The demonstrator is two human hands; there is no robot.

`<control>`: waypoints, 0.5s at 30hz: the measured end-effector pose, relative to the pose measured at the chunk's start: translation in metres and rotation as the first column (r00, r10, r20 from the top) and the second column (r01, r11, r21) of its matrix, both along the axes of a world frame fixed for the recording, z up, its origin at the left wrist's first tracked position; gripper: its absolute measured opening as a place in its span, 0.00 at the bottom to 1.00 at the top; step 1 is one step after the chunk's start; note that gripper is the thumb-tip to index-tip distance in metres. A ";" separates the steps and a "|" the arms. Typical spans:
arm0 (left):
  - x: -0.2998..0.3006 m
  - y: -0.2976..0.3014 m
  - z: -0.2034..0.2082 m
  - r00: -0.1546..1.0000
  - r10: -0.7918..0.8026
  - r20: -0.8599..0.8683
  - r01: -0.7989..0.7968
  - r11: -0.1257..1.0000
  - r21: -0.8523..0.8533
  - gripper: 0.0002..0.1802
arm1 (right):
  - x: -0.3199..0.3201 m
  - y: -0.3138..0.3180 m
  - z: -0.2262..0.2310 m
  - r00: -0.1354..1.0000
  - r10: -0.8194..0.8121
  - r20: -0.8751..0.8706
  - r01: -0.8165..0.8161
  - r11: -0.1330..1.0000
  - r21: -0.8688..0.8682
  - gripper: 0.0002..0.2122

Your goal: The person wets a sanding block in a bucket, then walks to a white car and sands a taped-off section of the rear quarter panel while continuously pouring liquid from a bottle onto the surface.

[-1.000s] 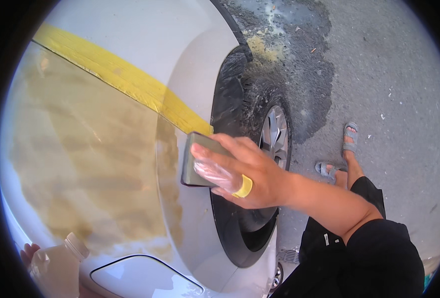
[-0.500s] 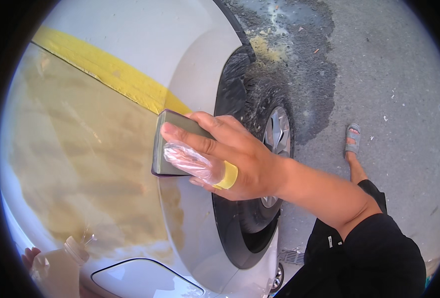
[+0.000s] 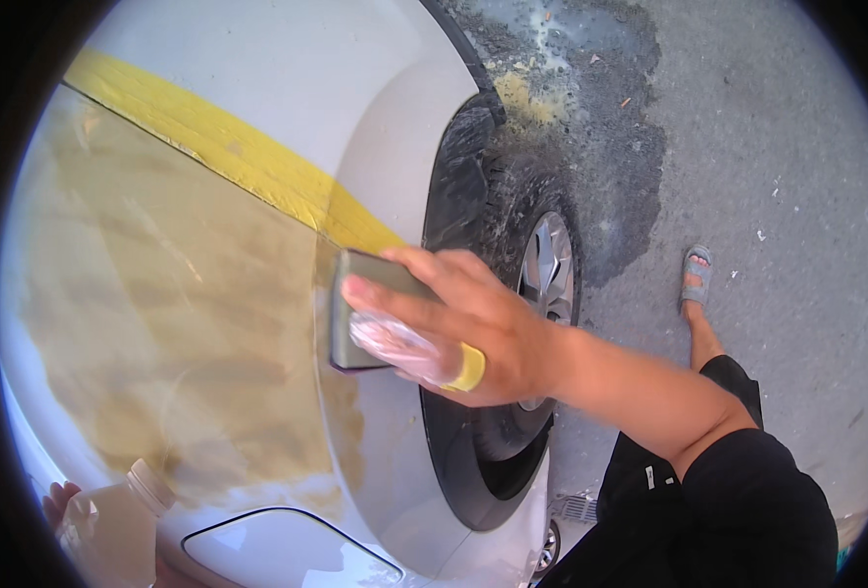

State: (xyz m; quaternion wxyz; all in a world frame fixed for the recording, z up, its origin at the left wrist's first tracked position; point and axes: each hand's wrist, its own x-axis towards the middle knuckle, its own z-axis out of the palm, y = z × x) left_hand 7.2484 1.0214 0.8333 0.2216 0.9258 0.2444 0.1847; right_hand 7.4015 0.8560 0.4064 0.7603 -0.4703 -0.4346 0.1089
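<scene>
My right hand (image 3: 493, 333) is closed around a grey-green sanding block (image 3: 380, 269), which lies against the curved white car panel beside the wheel arch. Clear film covers one of its fingers, fastened with a yellow band. Left of the block spreads a sanded tan and brown patch (image 3: 189, 323). A strip of yellow tape (image 3: 228, 147) runs slantwise above the patch, its lower end near the block. At the lower left, my left hand (image 3: 58, 498) grips a whitish plastic bottle (image 3: 115, 539) with its capped neck tilted over the panel; only some fingertips show.
Right of the panel are the black arch trim (image 3: 444, 421) and a wheel with a silver rim (image 3: 548, 257). A fuel flap (image 3: 287, 549) is at the bottom. Wet, yellow-stained ground (image 3: 551, 98) lies beyond the tyre. A foot in a grey sandal (image 3: 695, 274) stands on the pavement.
My right hand has moved the sanding block right and slightly down, off the tape's end toward the wheel arch. The thin spurt of liquid at the bottle's cap no longer shows.
</scene>
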 end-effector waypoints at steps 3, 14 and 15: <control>-0.003 0.002 0.001 0.999 -0.014 -0.035 0.017 0.996 0.089 0.56 | 0.009 0.008 0.002 1.000 -0.013 0.008 0.013 1.000 0.022 0.18; -0.003 0.000 -0.001 0.997 -0.020 -0.081 0.030 0.992 0.121 0.58 | 0.004 -0.006 -0.002 0.998 0.048 0.029 -0.048 0.999 -0.017 0.20; -0.002 -0.002 -0.001 0.999 -0.017 -0.044 0.020 0.998 0.067 0.57 | 0.001 -0.011 0.000 0.998 0.056 0.020 -0.055 0.998 -0.034 0.19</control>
